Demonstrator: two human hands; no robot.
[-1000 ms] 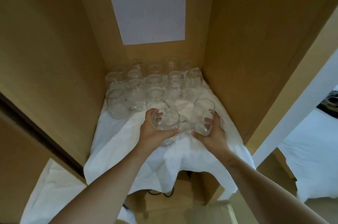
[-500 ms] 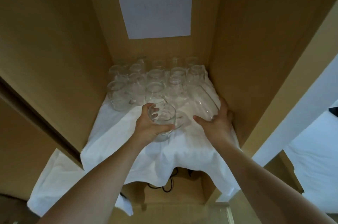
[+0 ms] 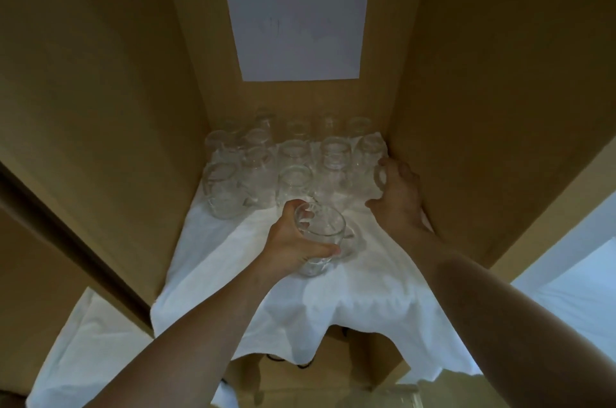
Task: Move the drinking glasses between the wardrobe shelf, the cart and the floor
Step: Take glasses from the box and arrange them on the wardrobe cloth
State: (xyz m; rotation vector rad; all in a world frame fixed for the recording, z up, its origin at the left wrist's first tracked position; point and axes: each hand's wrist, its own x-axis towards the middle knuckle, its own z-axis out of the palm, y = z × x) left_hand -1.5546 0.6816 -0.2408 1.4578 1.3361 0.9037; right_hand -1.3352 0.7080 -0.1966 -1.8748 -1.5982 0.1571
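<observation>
The left hand (image 3: 293,241) curls round a clear drinking glass (image 3: 321,242), thumb on its near side, fingertips over the far rim; the glass tilts slightly above the white cloth (image 3: 350,301) covering the wardrobe shelf. The right hand (image 3: 396,197) grips another glass (image 3: 380,176) at the right end of the cluster of glasses (image 3: 290,161), close to the wardrobe's right wall (image 3: 483,107). Both forearms reach forward into the compartment, below a white paper (image 3: 296,27) clipped to the back panel
</observation>
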